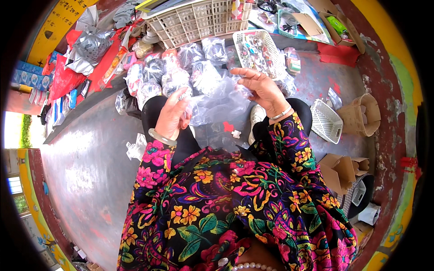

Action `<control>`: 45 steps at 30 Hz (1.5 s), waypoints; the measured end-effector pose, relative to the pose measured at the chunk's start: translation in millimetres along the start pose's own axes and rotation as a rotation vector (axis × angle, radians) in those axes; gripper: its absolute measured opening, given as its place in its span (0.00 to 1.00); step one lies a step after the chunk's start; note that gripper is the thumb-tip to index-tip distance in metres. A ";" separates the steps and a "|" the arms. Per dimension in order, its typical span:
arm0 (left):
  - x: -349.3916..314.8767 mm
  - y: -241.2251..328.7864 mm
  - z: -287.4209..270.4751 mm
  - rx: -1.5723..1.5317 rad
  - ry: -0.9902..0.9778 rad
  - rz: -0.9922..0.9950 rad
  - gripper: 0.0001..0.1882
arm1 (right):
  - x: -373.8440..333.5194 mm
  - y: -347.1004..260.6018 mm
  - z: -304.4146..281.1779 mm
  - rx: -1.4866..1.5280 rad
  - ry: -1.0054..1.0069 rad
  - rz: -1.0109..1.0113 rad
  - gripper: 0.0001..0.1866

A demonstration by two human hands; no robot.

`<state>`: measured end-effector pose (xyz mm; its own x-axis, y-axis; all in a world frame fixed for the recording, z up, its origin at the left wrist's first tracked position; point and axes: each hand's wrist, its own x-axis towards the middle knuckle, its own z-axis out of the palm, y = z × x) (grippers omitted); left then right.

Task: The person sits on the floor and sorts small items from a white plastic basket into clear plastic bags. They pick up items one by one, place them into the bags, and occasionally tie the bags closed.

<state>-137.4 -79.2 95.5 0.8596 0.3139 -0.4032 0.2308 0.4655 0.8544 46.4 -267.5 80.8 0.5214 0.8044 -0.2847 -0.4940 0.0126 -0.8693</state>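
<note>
A clear, crinkled plastic bag (219, 106) stretches between my two hands, above my lap. My left hand (173, 114) grips its left side, fingers curled in. At the upper right of the bag, my right hand (266, 92) pinches the film between thumb and fingers, with the index finger reaching out to the left. Whether anything lies inside the bag is hard to make out. Just beyond my hands stand several filled clear bags (205, 77) in rows. Behind my right hand, a white plastic basket (238, 49) holds many small mixed pieces.
A large cream crate (194, 25) stands at the far side. To my right are a white perforated basket (326, 121), a tan bin (364, 115) and an opened cardboard box (337, 174). A red bag (64, 79) lies far left; crumpled white plastic (136, 147) rests on the floor.
</note>
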 end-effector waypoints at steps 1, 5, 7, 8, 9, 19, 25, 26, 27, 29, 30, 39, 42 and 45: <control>2.2 -0.9 4.4 0.064 -0.014 0.016 0.28 | -1.9 -0.8 3.2 -0.033 -0.076 -0.014 0.14; 11.7 -4.9 23.6 0.208 -0.188 -0.038 0.35 | -5.5 4.6 11.7 -0.138 -0.343 -0.031 0.17; 14.0 -8.4 36.5 0.188 -0.236 -0.038 0.29 | -8.1 4.5 16.9 -0.141 -0.415 -0.044 0.18; 16.7 -10.4 35.5 0.193 -0.272 -0.083 0.25 | -7.8 4.5 17.0 -0.133 -0.425 -0.043 0.17; 21.6 -14.0 33.0 0.197 -0.308 -0.128 0.21 | -7.0 4.3 16.6 -0.125 -0.435 -0.041 0.17; 27.6 -28.2 42.7 0.921 0.379 0.517 0.08 | -4.8 5.9 25.1 -0.299 -0.093 -0.070 0.28; 26.2 -30.4 46.7 1.171 0.430 0.731 0.11 | 7.7 20.8 25.1 -0.330 -0.074 -0.035 0.17; 27.0 -30.7 45.3 1.151 0.446 0.700 0.11 | 9.6 22.5 23.2 -0.306 -0.068 -0.034 0.16; 27.8 -30.5 43.0 1.130 0.461 0.668 0.11 | 10.1 22.6 22.6 -0.215 -0.044 -0.031 0.15; 30.3 -31.6 36.6 1.073 0.473 0.605 0.12 | 10.8 22.5 21.8 -0.035 0.004 -0.025 0.14; 32.4 -33.9 31.9 1.037 0.470 0.572 0.12 | 11.1 22.7 20.9 0.008 0.000 -0.031 0.13; 38.7 -40.7 18.3 0.996 0.492 0.562 0.11 | -1.4 5.3 19.3 0.100 -0.189 0.089 0.12; 37.4 -40.3 20.1 0.997 0.488 0.539 0.11 | -4.3 2.5 20.7 0.109 -0.291 0.089 0.12; 37.5 -42.0 21.7 1.029 0.464 0.551 0.11 | -3.0 8.3 15.7 0.135 -0.311 0.056 0.11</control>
<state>-105.0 -104.9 51.6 0.7620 0.6192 0.1893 0.3202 -0.6144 0.7211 29.8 -260.5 80.7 0.2637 0.9485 -0.1757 -0.6142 0.0246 -0.7888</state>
